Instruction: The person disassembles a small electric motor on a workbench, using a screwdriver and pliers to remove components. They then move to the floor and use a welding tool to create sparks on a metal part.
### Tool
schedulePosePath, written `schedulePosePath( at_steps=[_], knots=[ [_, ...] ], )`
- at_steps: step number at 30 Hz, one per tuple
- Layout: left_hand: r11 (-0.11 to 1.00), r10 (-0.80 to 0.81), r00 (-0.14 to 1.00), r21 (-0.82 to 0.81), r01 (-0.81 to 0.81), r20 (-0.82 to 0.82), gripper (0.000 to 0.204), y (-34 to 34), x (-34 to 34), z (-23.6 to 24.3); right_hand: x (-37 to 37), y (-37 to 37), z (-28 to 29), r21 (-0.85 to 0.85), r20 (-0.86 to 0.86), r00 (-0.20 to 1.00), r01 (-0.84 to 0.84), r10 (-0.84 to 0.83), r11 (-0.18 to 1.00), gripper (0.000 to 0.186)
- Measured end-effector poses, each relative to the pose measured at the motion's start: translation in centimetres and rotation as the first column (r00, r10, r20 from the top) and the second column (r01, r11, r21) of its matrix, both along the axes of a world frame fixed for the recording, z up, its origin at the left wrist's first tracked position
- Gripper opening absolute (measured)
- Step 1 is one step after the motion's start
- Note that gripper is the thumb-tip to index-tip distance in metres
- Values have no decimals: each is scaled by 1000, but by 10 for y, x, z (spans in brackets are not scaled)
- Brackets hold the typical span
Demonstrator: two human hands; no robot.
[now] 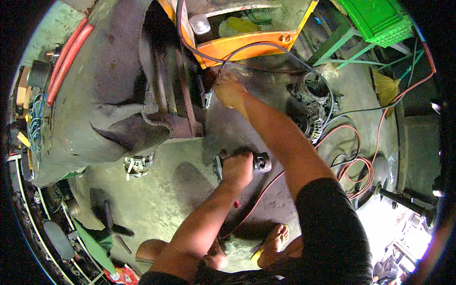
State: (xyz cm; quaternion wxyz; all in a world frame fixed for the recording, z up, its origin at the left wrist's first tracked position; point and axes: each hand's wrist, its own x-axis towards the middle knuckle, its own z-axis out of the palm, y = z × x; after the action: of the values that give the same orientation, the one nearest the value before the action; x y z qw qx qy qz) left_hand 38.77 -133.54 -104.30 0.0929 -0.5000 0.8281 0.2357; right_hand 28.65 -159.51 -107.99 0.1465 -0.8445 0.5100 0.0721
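Observation:
My left hand [239,171] is closed around a metal machine part [262,163], holding it above the concrete floor. A round, shiny end with a hole sticks out to the right of the fist, and a greyish flange shows on its left. Farther forward, my right hand [231,90] is closed by the edge of the dark, torn covering. A silver-ended tool [207,99] shows just left of its fingers, its kind unclear. From the top of that hand a dark hose or cable [259,43] loops up and to the right.
An orange metal cabinet [244,46] stands ahead. Greasy machine parts [311,111] lie on the right, near a coiled orange hose [358,173]. A green crate [380,21] rests at the upper right by a broom [385,88]. Another metal part [138,165] sits left, below the covering [95,114].

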Motion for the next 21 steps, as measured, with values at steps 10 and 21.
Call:
schedulePosePath(
  at_steps=[10, 21],
  knots=[
    [972, 1, 1000, -235, 1, 8, 18, 26, -6, 5, -44, 59, 8, 174, 18, 995, 90, -94, 981, 35],
    [995, -100, 993, -3, 101, 56, 46, -17, 1, 21, -168, 335, 291, 241, 553, 457, 713, -697, 659, 71]
  ],
)
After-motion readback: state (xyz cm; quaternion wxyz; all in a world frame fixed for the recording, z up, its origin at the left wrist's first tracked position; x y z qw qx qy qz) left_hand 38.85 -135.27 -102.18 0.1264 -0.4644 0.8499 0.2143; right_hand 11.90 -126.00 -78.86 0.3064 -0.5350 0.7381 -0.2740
